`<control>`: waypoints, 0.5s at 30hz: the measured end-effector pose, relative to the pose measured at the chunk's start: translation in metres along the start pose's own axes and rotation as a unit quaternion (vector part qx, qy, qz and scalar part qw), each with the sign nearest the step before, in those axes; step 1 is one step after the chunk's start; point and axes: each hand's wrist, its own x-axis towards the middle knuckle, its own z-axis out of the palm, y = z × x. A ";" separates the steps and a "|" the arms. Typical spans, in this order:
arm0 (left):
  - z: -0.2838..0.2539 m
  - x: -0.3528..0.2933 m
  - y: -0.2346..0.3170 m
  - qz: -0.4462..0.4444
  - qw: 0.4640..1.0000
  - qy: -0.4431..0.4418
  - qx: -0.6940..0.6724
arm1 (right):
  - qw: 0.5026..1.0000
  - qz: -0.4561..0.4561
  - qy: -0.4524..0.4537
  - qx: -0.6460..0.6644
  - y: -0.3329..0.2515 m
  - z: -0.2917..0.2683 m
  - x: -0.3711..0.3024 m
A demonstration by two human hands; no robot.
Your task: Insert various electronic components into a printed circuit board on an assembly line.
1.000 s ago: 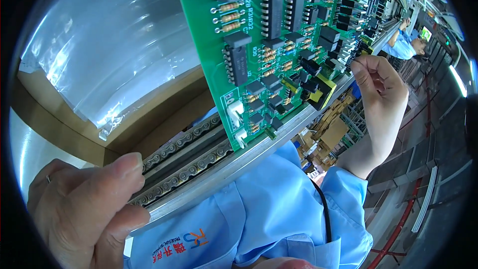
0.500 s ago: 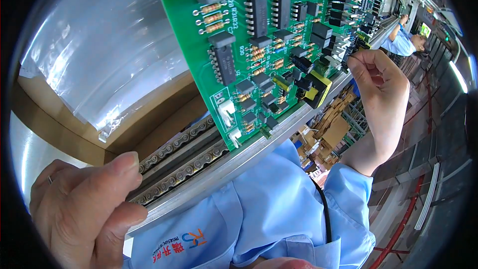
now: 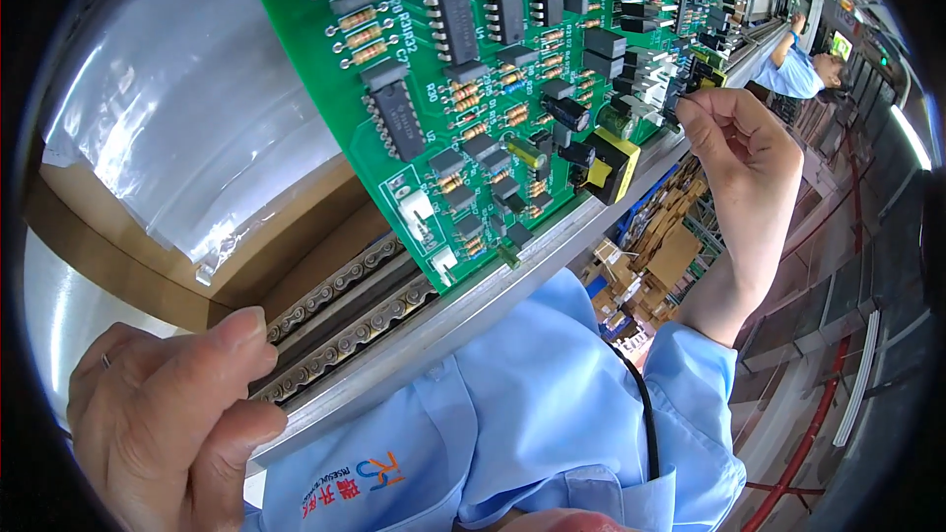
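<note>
A green circuit board with resistors, black chips and white connectors lies over the metal rail of a chain conveyor. At its near right edge, my right hand is closed in a pinch, thumb and index fingertips together beside a small dark part. What they hold, if anything, is too small to make out. A yellow-and-black transformer sits on the board, left of that hand. At lower left, my left hand is beside the conveyor chain, thumb and index finger apart with nothing visible between them. Its other fingers are partly hidden.
The metal rail runs diagonally in front of my blue shirt. A clear plastic bag lies in a cardboard box beyond the chain. More boards extend toward the upper right, where another person in blue stands.
The circuit board has shifted left along the conveyor. My right hand has moved slightly left and remains pinched; my left hand has stayed nearly in place.
</note>
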 end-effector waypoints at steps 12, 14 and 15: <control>0.002 0.003 0.004 0.017 0.999 0.010 -0.029 | 0.998 -0.013 0.034 0.051 0.014 0.007 -0.002; 0.002 0.002 0.009 0.000 0.999 0.017 -0.031 | 0.998 -0.017 0.039 0.045 0.013 0.007 -0.002; 0.003 0.001 0.011 0.000 0.999 0.015 -0.028 | 0.998 -0.021 0.043 0.036 0.012 0.007 -0.002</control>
